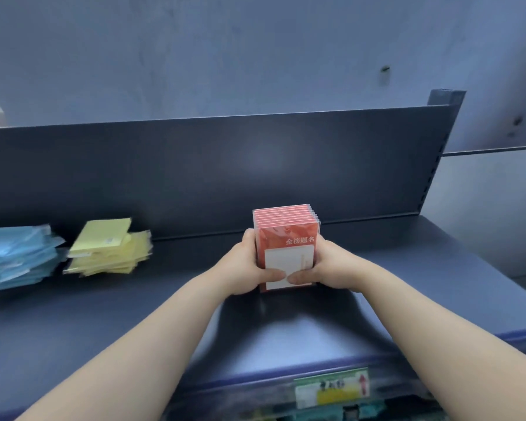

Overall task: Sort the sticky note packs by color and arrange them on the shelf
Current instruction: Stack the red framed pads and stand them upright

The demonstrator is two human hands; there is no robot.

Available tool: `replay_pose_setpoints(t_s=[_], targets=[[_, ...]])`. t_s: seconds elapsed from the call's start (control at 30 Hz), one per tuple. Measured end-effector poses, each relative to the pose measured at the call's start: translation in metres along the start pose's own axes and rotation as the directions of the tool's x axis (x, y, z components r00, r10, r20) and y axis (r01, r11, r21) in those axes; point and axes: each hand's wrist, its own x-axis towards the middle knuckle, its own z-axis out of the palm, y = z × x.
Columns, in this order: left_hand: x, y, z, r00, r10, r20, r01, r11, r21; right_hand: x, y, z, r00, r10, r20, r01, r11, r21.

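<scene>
Holding the red packs [286,235] upright on the shelf [407,278], left hand [249,268] curled round the 9 o'clock side, right hand [325,265] round the 3 o'clock side. Probably light, stiff, slippery; best squeezed at both sides.

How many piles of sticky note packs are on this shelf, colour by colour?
Blue pile: 1
Yellow pile: 1
Red stack: 1, held upright between the left hand and the right hand
Total: 3 groups. The packs inside the blue and yellow ones are too blurred to count one by one.
</scene>
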Motion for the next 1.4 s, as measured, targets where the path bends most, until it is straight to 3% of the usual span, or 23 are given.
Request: replay_pose_setpoints(t_s=[0.53,0.73,0.9,1.1,1.27,1.4], targets=[[0.110,0.062,0.121,0.999,0.031,-0.013,-0.033,0.986,-0.161,0.002,0.098,-0.129,0.988,0.076,-0.138,-0.067,0.996,0.065],[0.134,0.069,0.141,0.997,0.063,-0.050,-0.063,0.998,0.004,0.011,0.120,-0.138,0.958,0.118,-0.260,-0.099,0.991,0.085],[0.139,0.066,0.151,0.992,0.000,-0.128,0.011,0.996,0.092,0.009,0.118,-0.136,0.936,0.105,-0.336,-0.091,0.994,0.055],[0.138,0.062,0.150,0.977,0.022,-0.211,-0.012,0.999,0.051,0.009,0.115,-0.130,0.928,0.080,-0.363,-0.091,0.996,-0.012],[0.135,0.063,0.149,0.977,0.057,-0.203,-0.042,0.996,0.081,0.011,0.115,-0.130,0.924,0.085,-0.372,-0.093,0.996,-0.002],[0.137,0.065,0.152,0.981,-0.002,-0.196,0.035,0.986,0.165,0.012,0.117,-0.129,0.924,0.089,-0.372,-0.104,0.994,-0.020]])
